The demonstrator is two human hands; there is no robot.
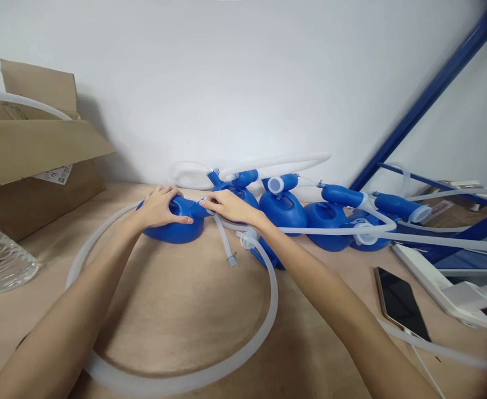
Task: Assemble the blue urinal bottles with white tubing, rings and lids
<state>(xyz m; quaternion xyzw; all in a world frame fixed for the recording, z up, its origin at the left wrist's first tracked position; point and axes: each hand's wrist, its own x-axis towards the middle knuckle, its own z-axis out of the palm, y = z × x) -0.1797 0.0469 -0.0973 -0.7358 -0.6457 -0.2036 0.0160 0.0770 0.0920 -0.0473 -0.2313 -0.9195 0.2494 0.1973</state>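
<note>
A blue plastic bottle with a built-in handle [177,234] lies on the wooden table, its neck pointing right. My left hand [158,208] is wrapped over its body, thumb along the near side. At the mouth of that neck, my right hand [235,206] pinches a whitish cap, mostly covered by the fingers. Below the right hand hangs a short clear tube [224,238] with a small clip at its end. A long translucent hose [160,385] loops across the table in front of the bottle, ending at a white cap fitting [249,238] under my right wrist.
More blue bottles with hoses [282,213] stand in a row along the wall. An open cardboard box [39,194] and a clear plastic bottle [4,260] are at left. At right lie a phone [401,302], a power strip [438,282] and a blue metal frame [430,94].
</note>
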